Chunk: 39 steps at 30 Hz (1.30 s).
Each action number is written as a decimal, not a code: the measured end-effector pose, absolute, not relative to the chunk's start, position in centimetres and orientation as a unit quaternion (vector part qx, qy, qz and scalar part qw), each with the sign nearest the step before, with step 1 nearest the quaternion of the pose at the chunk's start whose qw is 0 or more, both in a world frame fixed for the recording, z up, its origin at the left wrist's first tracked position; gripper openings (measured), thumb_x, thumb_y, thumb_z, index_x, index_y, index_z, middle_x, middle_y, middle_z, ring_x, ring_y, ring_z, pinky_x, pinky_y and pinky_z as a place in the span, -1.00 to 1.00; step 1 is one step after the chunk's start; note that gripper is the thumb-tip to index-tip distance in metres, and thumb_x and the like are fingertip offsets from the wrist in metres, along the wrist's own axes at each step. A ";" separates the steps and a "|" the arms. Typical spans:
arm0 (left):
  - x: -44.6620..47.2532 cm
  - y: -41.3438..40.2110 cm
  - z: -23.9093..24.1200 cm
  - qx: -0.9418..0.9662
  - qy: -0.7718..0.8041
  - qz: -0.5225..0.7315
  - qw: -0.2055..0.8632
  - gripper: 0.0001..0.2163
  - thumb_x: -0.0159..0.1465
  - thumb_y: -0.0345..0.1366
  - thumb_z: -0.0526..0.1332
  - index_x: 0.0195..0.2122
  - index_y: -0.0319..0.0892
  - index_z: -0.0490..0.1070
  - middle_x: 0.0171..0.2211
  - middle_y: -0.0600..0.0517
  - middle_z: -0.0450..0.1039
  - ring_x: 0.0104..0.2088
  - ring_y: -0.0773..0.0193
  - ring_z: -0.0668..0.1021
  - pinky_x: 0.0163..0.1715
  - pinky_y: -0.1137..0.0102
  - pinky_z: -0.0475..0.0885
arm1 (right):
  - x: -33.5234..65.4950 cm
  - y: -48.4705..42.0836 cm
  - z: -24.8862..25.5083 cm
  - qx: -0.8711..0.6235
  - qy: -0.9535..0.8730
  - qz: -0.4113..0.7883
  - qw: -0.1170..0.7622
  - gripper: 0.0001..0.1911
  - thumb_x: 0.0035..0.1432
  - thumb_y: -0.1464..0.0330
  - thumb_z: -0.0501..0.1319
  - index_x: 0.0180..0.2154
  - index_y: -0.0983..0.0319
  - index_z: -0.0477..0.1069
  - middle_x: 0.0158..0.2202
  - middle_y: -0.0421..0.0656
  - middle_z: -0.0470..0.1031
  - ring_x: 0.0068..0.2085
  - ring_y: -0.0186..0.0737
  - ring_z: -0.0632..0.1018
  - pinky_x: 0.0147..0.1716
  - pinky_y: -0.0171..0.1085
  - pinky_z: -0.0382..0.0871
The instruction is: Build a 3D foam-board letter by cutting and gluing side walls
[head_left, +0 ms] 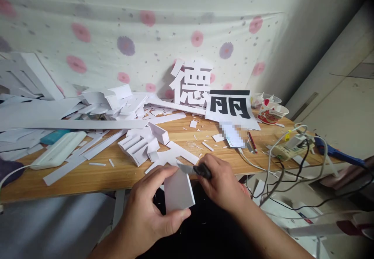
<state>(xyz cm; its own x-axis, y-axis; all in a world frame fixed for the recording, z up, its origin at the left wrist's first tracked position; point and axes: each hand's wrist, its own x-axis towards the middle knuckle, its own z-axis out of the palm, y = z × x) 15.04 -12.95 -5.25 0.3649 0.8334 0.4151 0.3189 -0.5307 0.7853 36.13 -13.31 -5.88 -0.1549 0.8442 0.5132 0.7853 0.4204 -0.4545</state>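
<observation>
Between the thumb and fingers of my left hand (149,208) is a small flat piece of white foam board (178,192), tilted, in front of the table edge. My right hand (219,181) is closed around the black handle of a knife (188,168). The blade points left and lies close to the board's upper edge; whether it touches I cannot tell. Just beyond my hands, white cut board shapes (143,144) lie on the wooden table (181,134).
White board scraps (117,103) are heaped at the left, near a white power bank (60,150). A cut-out character (193,81) leans on the wall beside a printed sheet (233,107). A phone (233,134), paper bowl (271,113), power strip (292,148) and cables occupy the right.
</observation>
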 end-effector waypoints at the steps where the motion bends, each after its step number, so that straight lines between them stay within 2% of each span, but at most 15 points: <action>1: 15.0 -13.0 -5.3 0.759 0.374 0.419 0.328 -0.53 -0.01 -0.20 0.38 -0.04 -0.09 0.40 -0.16 -0.07 0.53 -0.21 0.06 0.58 -0.20 0.26 0.52 | 35.6 -13.7 -5.7 -0.516 -0.771 0.045 0.371 -0.95 0.11 0.41 0.08 -0.41 0.19 0.24 -0.47 -0.16 0.40 -0.48 -0.26 0.39 -0.48 -0.34 0.17; 7: 14.7 -13.5 -5.4 0.728 0.353 0.423 0.408 -0.51 -0.02 -0.16 0.39 -0.03 -0.06 0.40 -0.12 -0.06 0.52 -0.17 0.05 0.56 -0.16 0.24 0.50 | 34.4 -14.4 -6.0 -0.503 -0.776 0.026 0.380 -0.93 0.12 0.40 0.08 -0.42 0.19 0.23 -0.50 -0.18 0.39 -0.51 -0.28 0.37 -0.52 -0.35 0.14; 10: 14.4 -13.7 -5.0 0.752 0.315 0.418 0.402 -0.47 -0.06 -0.11 0.42 -0.04 -0.03 0.41 -0.17 -0.01 0.52 -0.22 0.10 0.56 -0.20 0.30 0.49 | 34.7 -12.6 -6.7 -0.592 -0.747 0.017 0.302 -0.91 0.18 0.36 0.08 -0.39 0.19 0.27 -0.47 -0.15 0.44 -0.47 -0.24 0.42 -0.50 -0.32 0.13; 13: 14.1 -13.6 -4.4 0.799 0.310 0.416 0.303 -0.44 -0.10 -0.20 0.44 -0.02 -0.01 0.40 -0.16 0.02 0.50 -0.19 0.11 0.55 -0.17 0.34 0.46 | 36.0 -9.3 -7.2 -0.716 -0.676 0.045 0.170 -0.82 0.26 0.24 0.08 -0.32 0.18 0.33 -0.42 -0.13 0.50 -0.44 -0.19 0.48 -0.50 -0.31 0.10; 16: 13.5 -13.1 -4.5 0.806 0.379 0.427 0.156 -0.52 -0.04 -0.34 0.37 -0.04 -0.07 0.39 -0.13 0.00 0.48 -0.14 0.11 0.54 -0.14 0.35 0.45 | 37.8 -5.7 -7.4 -0.735 -0.661 0.047 0.145 -0.77 0.24 0.21 0.11 -0.22 0.23 0.38 -0.27 -0.01 0.53 -0.33 -0.11 0.53 -0.46 -0.29 0.16; 19: 12.7 -12.5 -5.1 0.795 0.433 0.419 0.072 -0.57 0.02 -0.36 0.31 -0.04 -0.11 0.38 -0.16 -0.03 0.45 -0.16 0.12 0.53 -0.18 0.36 0.46 | 39.0 -3.1 -8.1 -0.741 -0.655 0.042 0.144 -0.73 0.21 0.25 0.14 -0.17 0.31 0.43 -0.19 0.10 0.51 -0.26 -0.03 0.54 -0.38 -0.23 0.25; 23: 11.4 -11.7 -6.2 0.787 0.468 0.400 0.047 -0.57 0.05 -0.40 0.27 -0.01 -0.10 0.35 -0.18 -0.02 0.41 -0.18 0.15 0.53 -0.21 0.36 0.47 | 38.7 -2.3 -8.7 -0.733 -0.657 0.021 0.176 -0.67 0.16 0.35 0.20 -0.06 0.40 0.44 -0.10 0.22 0.45 -0.09 0.14 0.49 -0.16 -0.07 0.30; 26: 10.7 -11.7 -7.4 0.784 0.492 0.377 0.038 -0.55 0.06 -0.40 0.26 0.02 -0.09 0.33 -0.17 -0.03 0.40 -0.18 0.14 0.52 -0.21 0.33 0.47 | 36.7 -4.3 -8.4 -0.700 -0.669 0.007 0.249 -0.65 0.23 0.33 0.15 0.03 0.32 0.38 0.04 0.16 0.37 0.06 0.08 0.40 0.02 -0.05 0.24; 28: 10.5 -12.2 -8.5 0.787 0.493 0.370 0.031 -0.54 0.05 -0.40 0.28 0.02 -0.10 0.34 -0.18 -0.04 0.41 -0.18 0.12 0.53 -0.20 0.31 0.48 | 34.6 -6.6 -8.2 -0.623 -0.693 0.087 0.351 -0.71 0.27 0.24 0.11 -0.06 0.25 0.43 -0.10 0.03 0.46 -0.11 -0.06 0.48 -0.08 -0.14 0.33; 29: 10.6 -12.6 -9.1 0.790 0.487 0.371 0.031 -0.53 0.03 -0.41 0.29 0.01 -0.10 0.34 -0.19 -0.04 0.42 -0.19 0.12 0.54 -0.20 0.31 0.48 | 33.5 -8.0 -8.1 -0.552 -0.711 0.195 0.391 -0.72 0.26 0.19 0.13 -0.13 0.22 0.45 -0.22 -0.04 0.50 -0.23 -0.13 0.51 -0.19 -0.18 0.38; 31: 10.7 -13.4 -10.3 0.801 0.468 0.370 0.057 -0.50 0.02 -0.44 0.32 0.02 -0.08 0.34 -0.22 -0.02 0.44 -0.23 0.15 0.55 -0.25 0.35 0.49 | 31.5 -10.4 -8.4 -0.434 -0.723 0.401 0.359 -0.73 0.19 0.17 0.20 -0.19 0.21 0.46 -0.35 -0.13 0.51 -0.37 -0.21 0.50 -0.35 -0.27 0.38; 32: 10.8 -13.8 -10.8 0.801 0.464 0.369 0.080 -0.48 0.03 -0.43 0.34 0.05 -0.06 0.33 -0.21 -0.01 0.45 -0.23 0.18 0.55 -0.26 0.38 0.49 | 30.7 -11.2 -8.6 -0.416 -0.717 0.443 0.341 -0.77 0.15 0.20 0.24 -0.24 0.23 0.47 -0.39 -0.15 0.50 -0.38 -0.24 0.49 -0.37 -0.29 0.37; 35: 10.5 -14.2 -11.5 0.783 0.452 0.393 0.169 -0.49 0.06 -0.25 0.39 0.06 -0.05 0.34 -0.20 0.01 0.49 -0.32 0.26 0.54 -0.33 0.44 0.48 | 29.5 -11.8 -9.5 -0.408 -0.690 0.484 0.350 -0.81 0.15 0.25 0.23 -0.38 0.26 0.45 -0.44 -0.17 0.48 -0.41 -0.27 0.46 -0.40 -0.32 0.33; 38: 9.6 -13.5 -11.3 0.736 0.483 0.405 0.248 -0.83 0.22 -0.17 0.24 -0.24 -0.12 0.45 -0.44 0.09 0.48 -0.47 0.33 0.50 -0.45 0.50 0.43 | 29.5 -10.4 -9.9 -0.385 -0.705 0.467 0.369 -0.81 0.15 0.26 0.24 -0.40 0.26 0.45 -0.47 -0.19 0.46 -0.43 -0.29 0.44 -0.43 -0.33 0.31; 39: 9.2 -13.0 -11.2 0.715 0.508 0.409 0.250 -0.84 0.26 -0.17 0.20 -0.35 -0.14 0.44 -0.51 0.11 0.45 -0.50 0.34 0.48 -0.48 0.51 0.40 | 29.6 -9.8 -10.0 -0.382 -0.715 0.444 0.381 -0.83 0.16 0.27 0.24 -0.37 0.26 0.47 -0.45 -0.18 0.47 -0.42 -0.29 0.45 -0.41 -0.32 0.32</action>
